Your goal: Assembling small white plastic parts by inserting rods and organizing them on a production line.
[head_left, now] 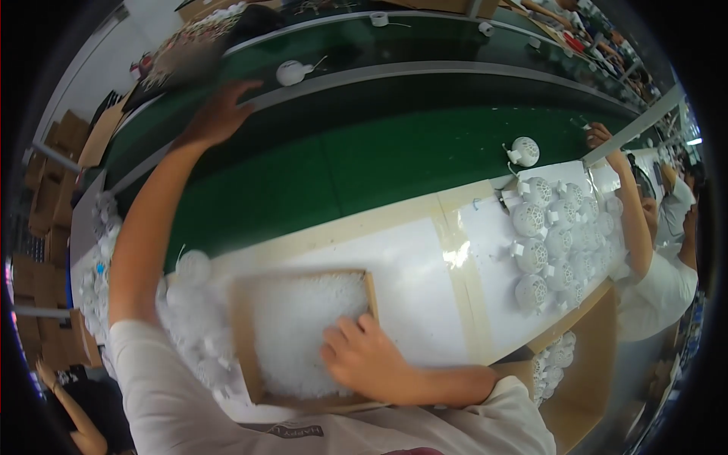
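My left hand stretches out over the green conveyor, fingers apart and with nothing in them. Just beyond its fingertips lies a round white lamp-like housing with a short wire sticking out. Low in front of me, my right hand is at the right side of a shallow cardboard box filled with small whitish translucent pieces. Its fingers are curled together over the pieces; what they pinch, if anything, is hidden.
Several white perforated round housings stand in rows on the right of the white table. More housings are piled left of the box. Another housing sits on the belt. A co-worker's hand is at the right, near a metal post.
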A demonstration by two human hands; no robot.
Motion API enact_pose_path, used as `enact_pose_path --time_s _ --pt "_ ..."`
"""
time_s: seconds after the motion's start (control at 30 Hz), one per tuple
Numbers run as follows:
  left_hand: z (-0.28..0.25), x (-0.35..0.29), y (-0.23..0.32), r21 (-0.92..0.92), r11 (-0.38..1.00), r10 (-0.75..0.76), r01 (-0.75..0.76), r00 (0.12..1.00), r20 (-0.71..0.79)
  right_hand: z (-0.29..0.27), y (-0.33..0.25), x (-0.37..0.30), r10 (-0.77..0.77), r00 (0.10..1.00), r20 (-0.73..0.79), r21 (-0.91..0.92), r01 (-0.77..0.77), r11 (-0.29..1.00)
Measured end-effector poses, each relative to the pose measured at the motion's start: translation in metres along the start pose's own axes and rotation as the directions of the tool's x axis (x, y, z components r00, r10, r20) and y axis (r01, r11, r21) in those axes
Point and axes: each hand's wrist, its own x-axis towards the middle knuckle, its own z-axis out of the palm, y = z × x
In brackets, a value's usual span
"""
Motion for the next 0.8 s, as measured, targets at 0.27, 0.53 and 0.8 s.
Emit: enact_pose_path --time_s 0.27,0.53,0.8 --pt "0.132 0.146 -0.038 -0.013 0.998 -0.06 0.059 0.972 -0.228 0.002 0.015 -0.001 -0.059 0.986 -0.155 0.226 0.094 0.97" --pt "0.034 -0.015 0.051 -0.946 0.108 -0.435 0.306 0.87 0.232 0.004 0.005 -0.014 -0.154 0.982 -0.113 0.324 0.182 0.928" --pt "-0.051 -0.259 0.223 -0.931 -0.282 -0.352 0.233 0.877 0.326 -0.003 0.01 -0.004 -0.054 0.955 -0.29 0.57 0.218 0.793"
